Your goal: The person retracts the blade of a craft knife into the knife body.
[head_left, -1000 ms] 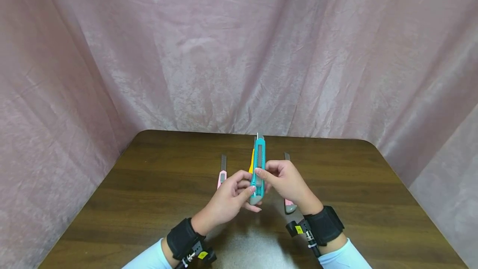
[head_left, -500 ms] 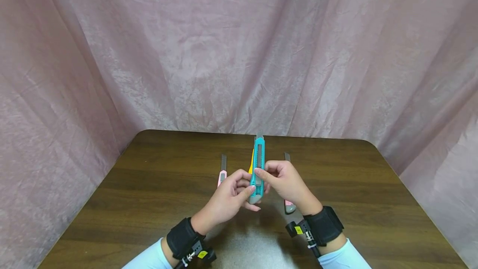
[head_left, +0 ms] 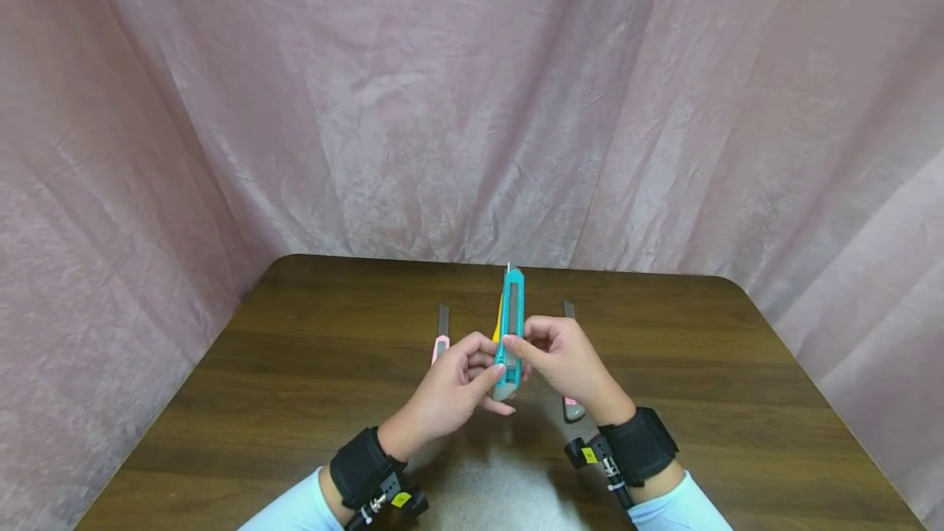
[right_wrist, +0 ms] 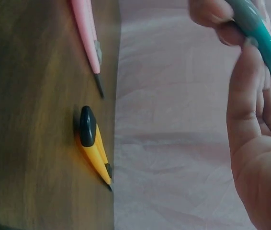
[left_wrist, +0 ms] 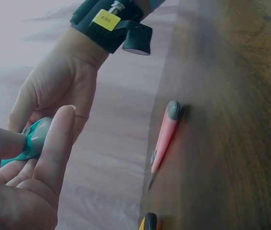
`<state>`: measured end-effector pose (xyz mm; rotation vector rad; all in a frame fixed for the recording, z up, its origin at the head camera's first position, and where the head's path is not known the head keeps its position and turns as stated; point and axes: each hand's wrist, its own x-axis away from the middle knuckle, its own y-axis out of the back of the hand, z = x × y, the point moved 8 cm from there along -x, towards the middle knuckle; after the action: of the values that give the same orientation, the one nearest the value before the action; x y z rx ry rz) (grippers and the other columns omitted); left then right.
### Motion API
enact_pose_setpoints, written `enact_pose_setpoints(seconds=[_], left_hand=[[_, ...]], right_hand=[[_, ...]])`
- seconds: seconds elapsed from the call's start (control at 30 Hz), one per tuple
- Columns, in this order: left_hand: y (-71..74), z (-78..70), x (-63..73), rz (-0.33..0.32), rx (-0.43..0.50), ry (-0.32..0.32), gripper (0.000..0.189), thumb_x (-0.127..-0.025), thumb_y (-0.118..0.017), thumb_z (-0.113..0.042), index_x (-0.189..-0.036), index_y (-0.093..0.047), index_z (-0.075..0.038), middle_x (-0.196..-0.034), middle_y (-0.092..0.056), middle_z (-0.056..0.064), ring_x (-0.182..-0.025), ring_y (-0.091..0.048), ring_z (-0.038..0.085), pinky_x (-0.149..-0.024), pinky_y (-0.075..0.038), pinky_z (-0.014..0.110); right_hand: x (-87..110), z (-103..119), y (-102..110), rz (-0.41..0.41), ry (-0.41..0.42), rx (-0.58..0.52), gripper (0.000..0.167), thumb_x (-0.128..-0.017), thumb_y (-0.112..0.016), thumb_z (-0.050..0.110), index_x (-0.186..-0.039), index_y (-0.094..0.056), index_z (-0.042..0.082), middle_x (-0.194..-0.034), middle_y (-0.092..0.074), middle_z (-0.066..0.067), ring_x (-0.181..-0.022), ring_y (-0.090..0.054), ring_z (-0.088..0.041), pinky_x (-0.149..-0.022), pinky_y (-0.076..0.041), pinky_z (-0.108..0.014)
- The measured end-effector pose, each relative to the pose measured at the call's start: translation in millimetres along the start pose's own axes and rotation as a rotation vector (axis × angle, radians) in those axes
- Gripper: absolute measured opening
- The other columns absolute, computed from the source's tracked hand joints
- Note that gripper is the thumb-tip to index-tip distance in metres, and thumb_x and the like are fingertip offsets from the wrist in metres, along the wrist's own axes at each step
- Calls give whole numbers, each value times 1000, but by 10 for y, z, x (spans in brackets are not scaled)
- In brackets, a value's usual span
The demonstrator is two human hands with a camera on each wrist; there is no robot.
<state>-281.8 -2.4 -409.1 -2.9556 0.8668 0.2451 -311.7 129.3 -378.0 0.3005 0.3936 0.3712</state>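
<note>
A teal utility knife (head_left: 512,310) with a grey end cap is raised above the table, its blade end pointing away from me. My left hand (head_left: 451,396) pinches it near the capped end, thumb on top. Higher along the body, my right hand (head_left: 568,355) pinches it with the thumb on the slotted face. In the left wrist view the grey cap (left_wrist: 40,136) shows between the fingers. The right wrist view has the teal body (right_wrist: 267,48) across the right fingers. Only a thin bit of metal shows at the tip.
A pink utility knife (head_left: 440,348) lies left with its blade out, and another pink one (head_left: 573,408) lies right, partly behind my right hand. A yellow utility knife (right_wrist: 97,153) rests between them, mostly hidden in the head view. Behind the wooden table (head_left: 295,351) hangs a pink curtain (head_left: 413,105).
Both hands keep their grip and hardly move. The teal utility knife rolls slightly; its tip showed as a wider grey patch half a second ago and is now a thin line.
</note>
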Motion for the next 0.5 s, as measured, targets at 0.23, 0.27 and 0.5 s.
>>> enact_pose_setpoints(seconds=[0.23, 0.27, 0.5], left_hand=[[6, -1, -7, -8, -13, 0, 24, -106, -56, -9, -126, -52, 3, -123, -65, 27, -105, -73, 33, -75, -67, 45], [6, 3, -6, -6, -12, 1, 24, -106, -56, -9, -126, -52, 3, -124, -65, 26, -106, -73, 33, -75, -67, 45], [10, -2, 3, -6, -8, -8, 23, -107, -53, -9, -125, -51, 5, -126, -65, 28, -101, -75, 19, -75, -67, 46]], right_hand=[[0, -77, -3, 32, -81, -37, 23, -103, -65, 22, -92, -73, 4, -71, -69, -9, -55, -64, -19, -55, -63, -35], [2, -87, -4, 42, -93, -38, 23, -103, -64, 23, -92, -73, 4, -71, -69, -8, -55, -64, -18, -55, -63, -35], [2, -61, -34, 82, -79, -53, 23, -104, -63, 22, -95, -73, 3, -74, -70, -11, -57, -64, -15, -58, -64, -42]])
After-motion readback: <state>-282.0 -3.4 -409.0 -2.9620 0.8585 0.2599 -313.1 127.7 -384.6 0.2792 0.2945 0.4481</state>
